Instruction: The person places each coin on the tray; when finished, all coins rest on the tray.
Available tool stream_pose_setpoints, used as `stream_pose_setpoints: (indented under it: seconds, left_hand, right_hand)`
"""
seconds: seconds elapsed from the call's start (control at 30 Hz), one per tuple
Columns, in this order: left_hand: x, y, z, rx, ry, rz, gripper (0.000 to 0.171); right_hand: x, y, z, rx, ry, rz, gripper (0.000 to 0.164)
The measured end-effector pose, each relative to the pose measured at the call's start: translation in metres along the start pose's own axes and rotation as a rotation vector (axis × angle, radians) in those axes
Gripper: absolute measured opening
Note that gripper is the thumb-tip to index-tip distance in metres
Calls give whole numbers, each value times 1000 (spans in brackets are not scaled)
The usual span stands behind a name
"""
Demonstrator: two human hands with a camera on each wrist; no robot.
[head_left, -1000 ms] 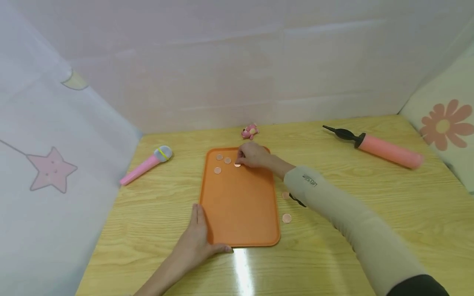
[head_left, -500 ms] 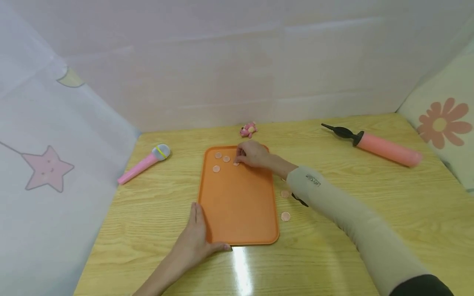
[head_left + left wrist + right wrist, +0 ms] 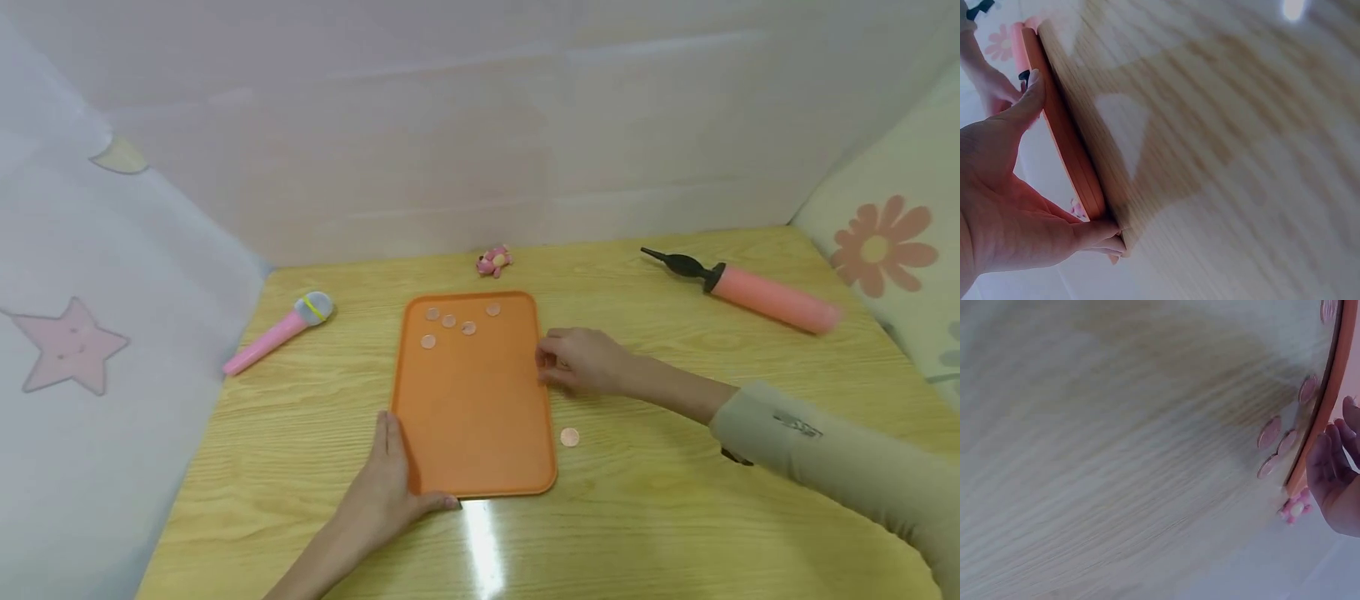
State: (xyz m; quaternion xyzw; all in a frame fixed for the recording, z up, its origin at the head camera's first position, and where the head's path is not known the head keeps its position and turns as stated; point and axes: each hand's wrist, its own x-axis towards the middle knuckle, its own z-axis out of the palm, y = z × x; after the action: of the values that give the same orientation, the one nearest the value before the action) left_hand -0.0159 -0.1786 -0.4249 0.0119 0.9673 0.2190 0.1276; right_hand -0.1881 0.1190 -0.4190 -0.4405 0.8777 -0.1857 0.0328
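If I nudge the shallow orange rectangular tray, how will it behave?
The tray likely stays stiff: its rim shows no sag. It should slide rather than tip, being low and broad on the wood-grain table. Its round copper-coloured coins may shift, as they appear loose on a smooth surface.

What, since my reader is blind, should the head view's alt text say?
A person's left hand touches the near left corner of an orange tray holding five coins, the right hand at its right edge. Around it on the table lie another coin, a pink microphone, a pink toy and a pump.
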Motion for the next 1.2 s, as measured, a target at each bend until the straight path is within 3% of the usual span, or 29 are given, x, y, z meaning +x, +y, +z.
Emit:
stream_pose_setpoints:
  seconds: [0.13, 0.23, 0.43, 0.7, 0.87, 1.1, 1.2]
  left_hand:
    - [-1, -1, 0, 6, 9, 14, 143]
    - [-2, -1, -1, -3, 4, 14, 143]
    - [-3, -3, -1, 4, 7, 10, 143]
    - [-1, -1, -1, -9, -8, 6, 143]
    - [0, -2, -2, -2, -13, 8, 143]
    - [1, -2, 0, -13, -22, 1, 144]
    - [1, -2, 0, -7, -22, -3, 145]
  right_hand:
    - [-30, -8, -9, -38, 14, -35, 20]
    - [-48, -14, -13, -3, -3, -38, 26]
    - [-67, -19, 5, 55, -74, -42, 36]
    - [-73, -11, 19, 118, -19, -14, 29]
    - [-67, -17, 25, 116, -7, 10, 35]
    - [-59, -26, 32, 122, 25, -2, 28]
    - [-57, -25, 32, 127, -7, 24, 27]
